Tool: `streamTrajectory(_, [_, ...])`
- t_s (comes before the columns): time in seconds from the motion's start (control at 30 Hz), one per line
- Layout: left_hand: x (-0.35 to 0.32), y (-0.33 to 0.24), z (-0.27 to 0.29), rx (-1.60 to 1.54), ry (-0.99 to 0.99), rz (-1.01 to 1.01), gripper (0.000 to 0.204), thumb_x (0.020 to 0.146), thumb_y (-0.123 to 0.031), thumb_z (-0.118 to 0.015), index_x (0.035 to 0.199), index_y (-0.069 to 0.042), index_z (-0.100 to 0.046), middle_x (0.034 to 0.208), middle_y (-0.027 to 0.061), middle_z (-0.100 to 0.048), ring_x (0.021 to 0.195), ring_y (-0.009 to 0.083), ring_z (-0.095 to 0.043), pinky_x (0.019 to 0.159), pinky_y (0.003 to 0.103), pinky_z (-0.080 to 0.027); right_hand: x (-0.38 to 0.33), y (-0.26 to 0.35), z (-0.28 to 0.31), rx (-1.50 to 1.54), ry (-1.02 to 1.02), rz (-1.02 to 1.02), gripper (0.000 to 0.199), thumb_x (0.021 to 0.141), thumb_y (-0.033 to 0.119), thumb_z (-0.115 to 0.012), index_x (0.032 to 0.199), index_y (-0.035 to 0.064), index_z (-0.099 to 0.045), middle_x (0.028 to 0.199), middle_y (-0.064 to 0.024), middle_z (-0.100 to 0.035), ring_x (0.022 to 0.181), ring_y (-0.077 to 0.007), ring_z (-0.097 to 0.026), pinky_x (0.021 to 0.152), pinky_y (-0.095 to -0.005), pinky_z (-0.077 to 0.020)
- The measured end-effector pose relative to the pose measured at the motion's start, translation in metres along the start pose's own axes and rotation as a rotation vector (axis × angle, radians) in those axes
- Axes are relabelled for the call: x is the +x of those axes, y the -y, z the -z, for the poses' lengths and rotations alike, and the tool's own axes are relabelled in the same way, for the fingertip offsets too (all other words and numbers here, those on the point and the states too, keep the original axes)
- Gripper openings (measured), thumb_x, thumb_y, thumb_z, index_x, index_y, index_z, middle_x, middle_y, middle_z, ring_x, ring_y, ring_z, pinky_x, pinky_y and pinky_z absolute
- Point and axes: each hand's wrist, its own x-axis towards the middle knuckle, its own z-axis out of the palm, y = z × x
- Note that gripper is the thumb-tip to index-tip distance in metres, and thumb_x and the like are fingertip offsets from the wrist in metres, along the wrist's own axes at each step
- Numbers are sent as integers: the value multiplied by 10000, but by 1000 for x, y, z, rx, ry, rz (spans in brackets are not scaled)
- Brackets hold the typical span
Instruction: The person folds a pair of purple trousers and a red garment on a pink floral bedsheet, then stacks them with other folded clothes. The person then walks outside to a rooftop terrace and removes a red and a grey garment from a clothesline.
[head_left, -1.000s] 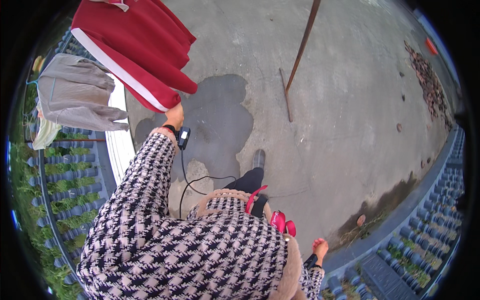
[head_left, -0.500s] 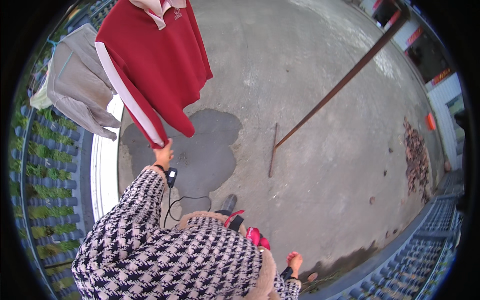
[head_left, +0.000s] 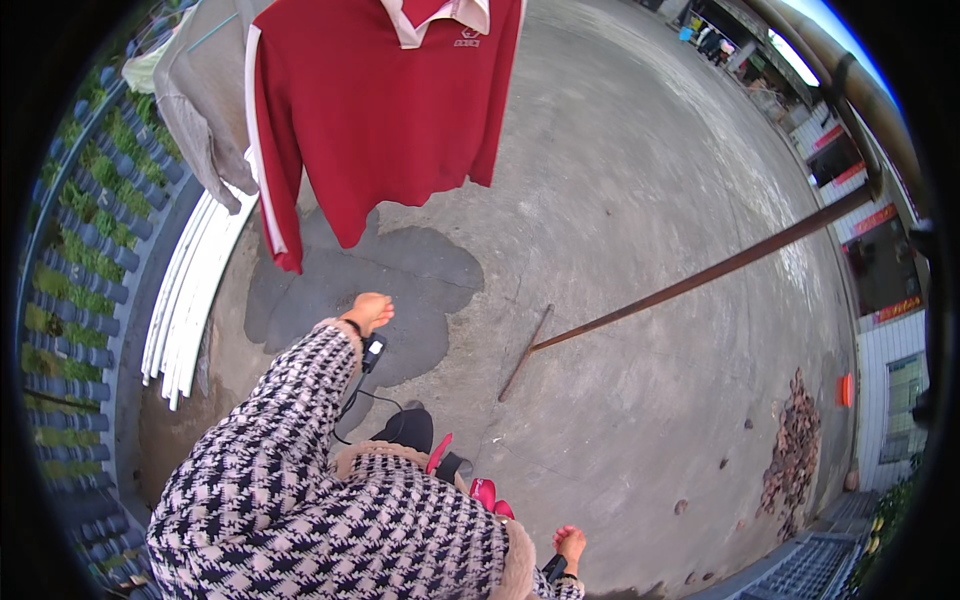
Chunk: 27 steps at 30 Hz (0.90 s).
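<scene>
A red long-sleeved shirt [head_left: 385, 120] with white sleeve stripes and a pale collar hangs at upper centre-left. My left hand [head_left: 371, 312] is below its hem, apart from the cloth, its fingers curled in with nothing showing in them. A small black device [head_left: 373, 352] with a dark cord is at that wrist. Lower right, my right hand [head_left: 570, 543] hangs near my side with the fingers curled, and no held thing shows. Left of the shirt, a grey garment [head_left: 200, 100] hangs and is partly hidden by it.
A rusty metal pole [head_left: 690, 278] with a crossbar foot [head_left: 526, 352] slants over the concrete on the right. White pipes [head_left: 195, 290] lie along the left. A dark wet patch [head_left: 420, 270] spreads below the shirt. A brown heap [head_left: 793, 440] lies at far right.
My left hand has let go of the red shirt's sleeve, which now hangs free. The view has turned, and the shirt appears further right. My right hand stays low at my side.
</scene>
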Motion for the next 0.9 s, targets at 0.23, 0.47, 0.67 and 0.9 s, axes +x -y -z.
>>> streamTrajectory(0.23, [-22, -65, -72, 121, 267, -260, 273, 859, -242, -599, 1067, -68, -571, 965, 41, -613, 818, 132, -585, 693, 282, -490, -20, -52, 12, -42, -9, -72, 271, 924, 231, -337, 866, 46, -525, 677, -118, -604, 484, -212, -563, 398, -330, -442])
streamTrajectory(0.47, [-31, -125, -131, 381, 459, -320, 821, 806, -364, -653, 1433, -62, -217, 1427, 156, -330, 1304, 270, -344, 990, 410, -362, -32, -162, -20, -16, 68, 31, 230, 917, 194, -354, 910, 49, -533, 723, -116, -628, 508, -210, -589, 418, -324, -451])
streamTrajectory(0.67, [-5, -145, -198, 270, -27, -443, 1073, 711, -432, -716, 1446, -40, -40, 1503, 219, 14, 1397, 357, 0, 1122, 436, -122, -56, -198, -7, -6, -13, 2, 258, 918, 178, -328, 907, 21, -533, 710, -123, -631, 507, -213, -593, 419, -324, -448])
streamTrajectory(0.9, [-11, -160, -222, -113, 353, -270, 632, 880, -504, -530, 1286, -26, -449, 1252, 100, -535, 1191, 230, -454, 1047, 382, -256, -74, -218, 24, 34, -121, -136, 272, 906, 190, -325, 902, 11, -531, 702, -136, -628, 488, -221, -580, 419, -333, -452])
